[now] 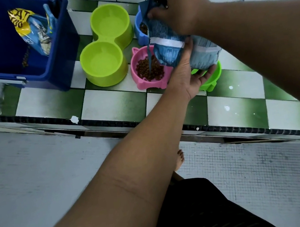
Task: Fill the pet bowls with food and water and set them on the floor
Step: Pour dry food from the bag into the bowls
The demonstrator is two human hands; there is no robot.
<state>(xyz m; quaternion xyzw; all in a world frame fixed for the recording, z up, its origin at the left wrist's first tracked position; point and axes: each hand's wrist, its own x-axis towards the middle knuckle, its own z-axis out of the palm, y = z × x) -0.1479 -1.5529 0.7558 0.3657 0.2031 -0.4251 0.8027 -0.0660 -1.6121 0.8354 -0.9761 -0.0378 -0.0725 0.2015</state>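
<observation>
A blue pet food bag is tilted over the bowls on the green-and-white tiled counter. My right hand grips the bag's top edge, and my left hand supports it from below. A pink bowl holds brown kibble right under the bag's mouth. Behind it a blue bowl also holds kibble, partly hidden by the bag. A lime double bowl stands empty to the left. A green bowl is mostly hidden under the bag and my left hand.
A dark blue bin at the far left of the counter holds another cat food bag. White wall tiles rise behind the bowls. Below the counter edge lies a grey mosaic floor with my bare foot.
</observation>
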